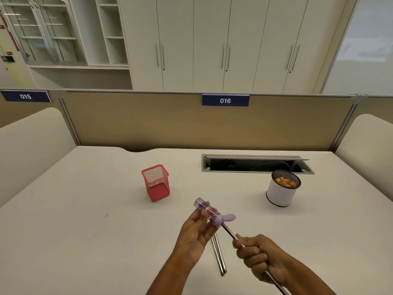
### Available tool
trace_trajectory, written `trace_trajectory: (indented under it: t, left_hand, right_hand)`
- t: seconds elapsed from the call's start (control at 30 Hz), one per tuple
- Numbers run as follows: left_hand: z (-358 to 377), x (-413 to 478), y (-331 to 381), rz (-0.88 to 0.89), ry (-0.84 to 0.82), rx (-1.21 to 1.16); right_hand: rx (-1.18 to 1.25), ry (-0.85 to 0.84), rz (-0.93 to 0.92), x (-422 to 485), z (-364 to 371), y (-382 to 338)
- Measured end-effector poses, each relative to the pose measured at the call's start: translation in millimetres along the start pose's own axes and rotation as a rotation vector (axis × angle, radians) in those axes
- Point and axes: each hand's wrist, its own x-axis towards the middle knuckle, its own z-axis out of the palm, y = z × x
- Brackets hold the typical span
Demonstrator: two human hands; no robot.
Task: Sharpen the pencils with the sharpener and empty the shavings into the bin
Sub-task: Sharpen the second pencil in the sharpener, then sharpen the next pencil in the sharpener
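Observation:
My left hand [196, 233] grips a lilac, see-through cylinder sharpener [209, 211] held above the white desk. A dark pencil [230, 232] has its tip pushed into the sharpener's lower end, and my right hand [258, 255] is closed in a fist around its shaft. Two more dark pencils [219, 255] lie side by side on the desk under my hands. The white round bin [281, 191] with a black mesh rim stands at the right, holding orange-brown shavings.
An empty red mesh pencil cup [156, 183] stands left of centre. An open cable tray slot [255, 163] runs along the desk's back right. A beige partition wall [148, 120] closes off the far edge, with rounded side dividers on both flanks.

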Motion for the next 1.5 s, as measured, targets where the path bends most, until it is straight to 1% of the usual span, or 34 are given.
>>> trace_trajectory:
  t: [0.07,0.13,0.23,0.33,0.43,0.6,0.7,0.83,0.93,1.0,1.17,1.33,1.5]
  left_hand:
    - [1,-1,7,0.004,-0.015,-0.084]
    - [-2,0,12,0.0,0.013,-0.182]
    - [-11,3,16,-0.032,0.099,-0.358]
    - [-18,3,16,-0.063,0.123,-0.453]
    - [-22,0,13,-0.087,0.122,-0.497]
    - [-29,-3,10,-0.1,0.129,-0.515]
    - [-31,-5,9,-0.102,0.141,-0.525]
    - [-31,-9,6,-0.114,0.113,-0.545]
    - [-30,-9,2,-0.116,0.155,-0.525]
    - [-29,-10,0,-0.13,0.149,-0.533]
    - [-28,-14,-5,-0.144,0.167,-0.519]
    - [-28,-14,-7,-0.148,0.201,-0.498]
    - [-29,-15,-9,-0.161,0.193,-0.51]
  right_hand:
    - [-0.004,-0.039,0.012,-4,-1,0]
    - [-0.131,0.006,-0.045,-7,-4,2]
    - [-0.311,0.082,-0.148,-8,-9,5]
    - [-0.497,0.207,-0.308,-10,-9,6]
    - [-0.646,0.347,-0.469,-8,-8,8]
    - [-0.797,0.515,-0.632,2,-17,10]
    - [-1.111,0.741,-0.717,12,-31,11]
    - [-1.498,0.991,-0.64,37,-51,12]
    - [-1.579,1.104,-0.603,53,-59,13]
    - [-1.629,1.157,-0.558,62,-65,13]
    - [-1.704,1.191,-0.539,78,-78,14]
    - [-1.731,1.189,-0.535,85,-81,14]
    - [-1.773,1.166,-0.529,87,-80,13]
